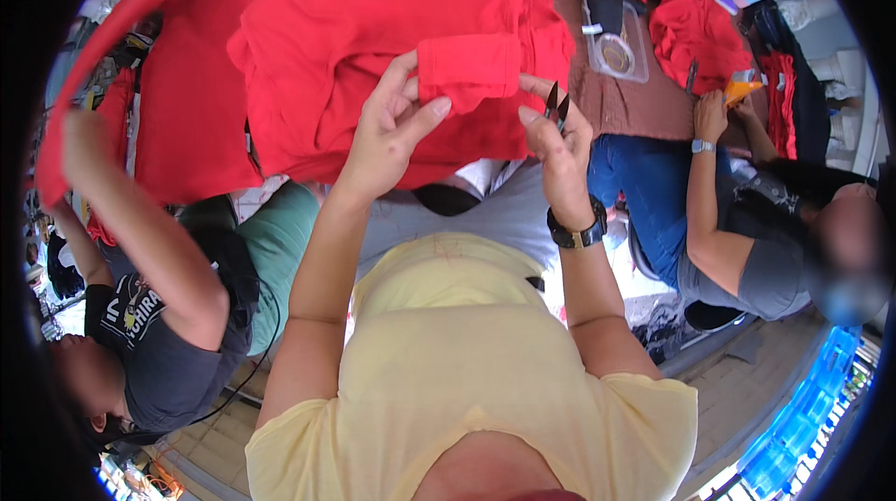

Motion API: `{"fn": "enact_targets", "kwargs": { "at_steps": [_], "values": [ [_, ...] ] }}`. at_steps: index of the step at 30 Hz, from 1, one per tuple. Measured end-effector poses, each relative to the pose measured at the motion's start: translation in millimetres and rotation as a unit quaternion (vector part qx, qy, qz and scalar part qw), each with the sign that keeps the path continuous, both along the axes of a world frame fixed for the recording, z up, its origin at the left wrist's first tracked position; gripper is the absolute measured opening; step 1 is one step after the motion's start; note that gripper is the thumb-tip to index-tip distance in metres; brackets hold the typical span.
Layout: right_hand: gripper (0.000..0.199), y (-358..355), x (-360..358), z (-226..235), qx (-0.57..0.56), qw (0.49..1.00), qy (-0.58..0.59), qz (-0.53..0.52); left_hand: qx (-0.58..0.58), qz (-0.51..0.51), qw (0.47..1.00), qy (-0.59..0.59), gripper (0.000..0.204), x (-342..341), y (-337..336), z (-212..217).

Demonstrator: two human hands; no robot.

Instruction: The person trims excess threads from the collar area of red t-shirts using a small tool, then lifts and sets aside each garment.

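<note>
A red garment (331, 25) is spread over the table in front of me, its folds hanging over the near edge. My left hand (385, 135) pinches the left end of a doubled red band, like a cuff or hem (469, 67), between thumb and fingers. At the band's right end is my right hand (566, 160), its fingers reaching behind the cloth. Small dark-bladed thread snips (558, 107) sit in that same hand, blades pointing up and away from me. Part of the snips is hidden by the fingers.
On my left a person (177, 314) raises a red cloth (121, 44). To the right another person (747, 230) handles an orange-yellow tool (742, 90) beside more red garments (695, 30). A clear tray (630, 48) lies on the brown table surface (597, 104). Blue crates (803, 417) stand at lower right.
</note>
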State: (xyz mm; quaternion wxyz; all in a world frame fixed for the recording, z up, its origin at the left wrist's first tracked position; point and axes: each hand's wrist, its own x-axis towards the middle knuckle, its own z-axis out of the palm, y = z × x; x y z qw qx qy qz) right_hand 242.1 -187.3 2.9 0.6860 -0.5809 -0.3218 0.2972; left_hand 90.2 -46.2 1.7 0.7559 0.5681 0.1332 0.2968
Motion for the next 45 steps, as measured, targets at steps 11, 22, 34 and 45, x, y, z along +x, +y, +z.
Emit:
{"fn": "enact_targets", "kwargs": {
  "at_steps": [11,22,34,45],
  "values": [
    [0.015,25.3,26.0,12.8,0.059,0.991,-0.087,-0.088,0.448,0.237,0.83,0.234,0.058,-20.6,18.0,-21.2],
    [0.03,47.0,104.5,40.4,0.129,0.98,-0.076,-0.13,0.407,0.307,0.806,0.302,0.026,-95.2,56.3,-9.1],
    [0.016,95.9,18.5,-4.0,0.024,0.928,-0.368,0.045,0.217,0.302,0.909,0.187,0.016,-99.1,78.4,-18.2],
    [0.025,158.6,-20.3,-17.9,-0.095,0.929,-0.267,0.238,0.19,0.29,0.921,0.177,0.015,-98.5,70.2,-14.6]
  ]
}}
